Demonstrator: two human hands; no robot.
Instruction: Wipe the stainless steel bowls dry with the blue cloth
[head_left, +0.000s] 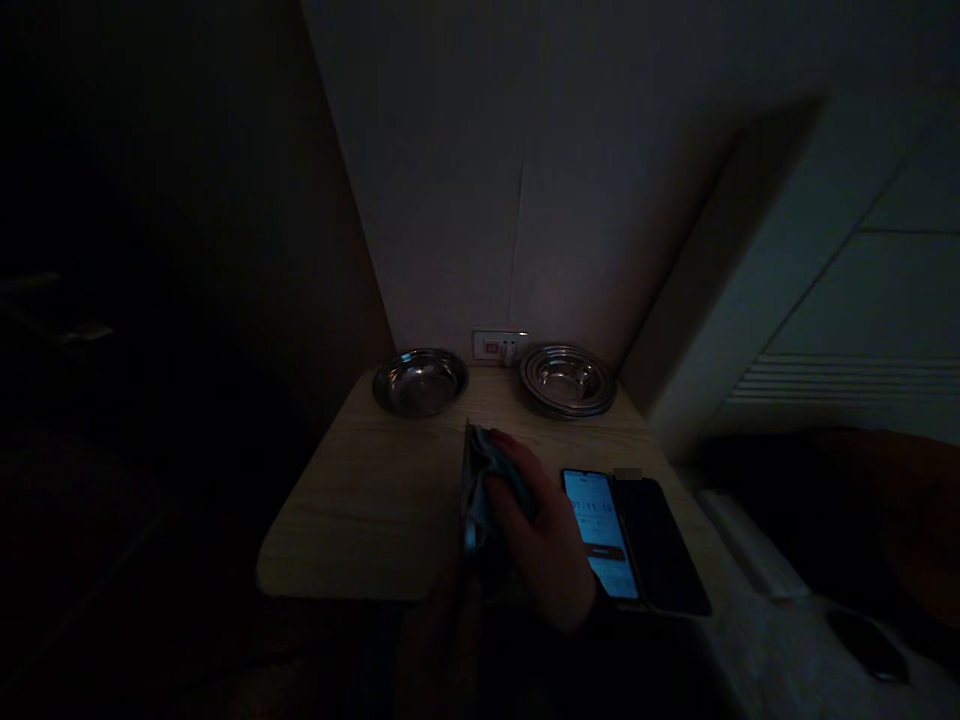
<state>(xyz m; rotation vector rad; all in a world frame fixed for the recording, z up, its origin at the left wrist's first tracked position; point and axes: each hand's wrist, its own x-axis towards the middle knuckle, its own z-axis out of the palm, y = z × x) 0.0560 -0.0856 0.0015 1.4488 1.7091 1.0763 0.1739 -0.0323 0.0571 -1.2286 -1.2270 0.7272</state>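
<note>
My right hand (551, 555) is over the front of a small pale wooden table (375, 500), its fingers closed on a blue cloth (491, 470). The cloth is pressed against a thin upright metal piece (469, 490), apparently a steel plate seen edge-on. Below it, at the table's front edge, a dim shape (439, 640) seems to be my left hand, but its fingers are lost in the dark. A phone (600, 530) with a lit screen lies in an open flip case just right of my right hand.
Two steel dishes stand at the back of the table, a single one (420, 382) at the left and a stack (568, 380) at the right. Between them is a wall socket (496, 346). White furniture (825, 300) rises at the right. The room is very dark.
</note>
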